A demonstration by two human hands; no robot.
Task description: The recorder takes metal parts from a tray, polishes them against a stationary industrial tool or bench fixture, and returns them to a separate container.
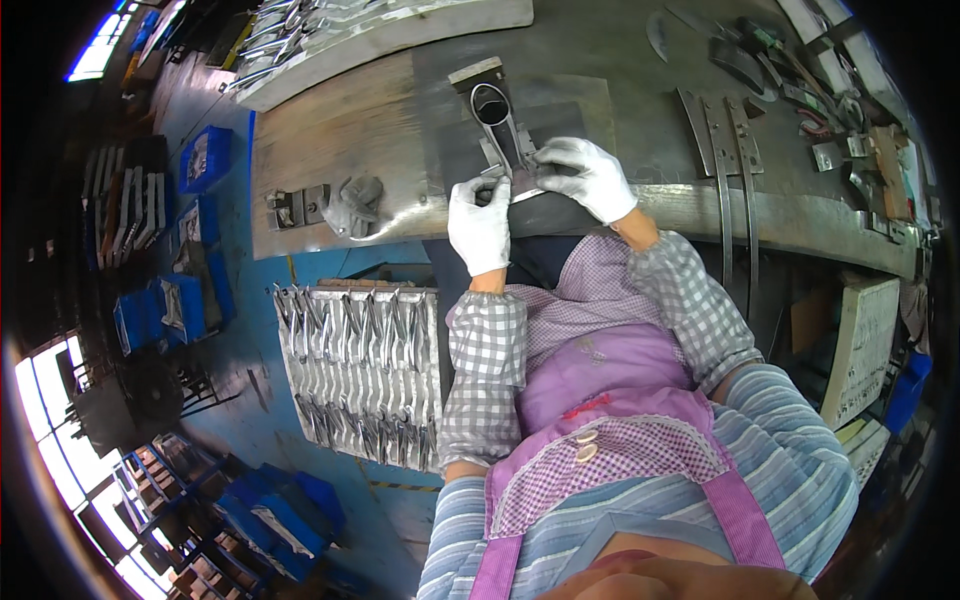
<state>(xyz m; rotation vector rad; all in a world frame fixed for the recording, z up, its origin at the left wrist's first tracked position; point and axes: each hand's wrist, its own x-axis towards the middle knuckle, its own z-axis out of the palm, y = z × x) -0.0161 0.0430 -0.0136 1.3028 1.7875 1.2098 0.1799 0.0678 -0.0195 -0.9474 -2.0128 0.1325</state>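
A shiny metal piece with an oval loop (490, 104) at its far end lies over a small metal block fixture (476, 74) on the workbench. Its long narrow shanks run back toward me. My left hand (481, 222), in a white glove, is closed with thumb and fingertips pinching the near end of this piece. My right hand (588, 180), also gloved in white, has bent fingers drawn together beside the shanks on the right. What its fingertips hold is hidden.
A grey crumpled glove (354, 205) and a small metal fixture (297, 207) lie on the bench at left. Far left stands a white tray (400, 42) of metal parts. Two long metal bars (737, 190) jut over the front edge at right. A rack (362, 375) of metal parts stands below.
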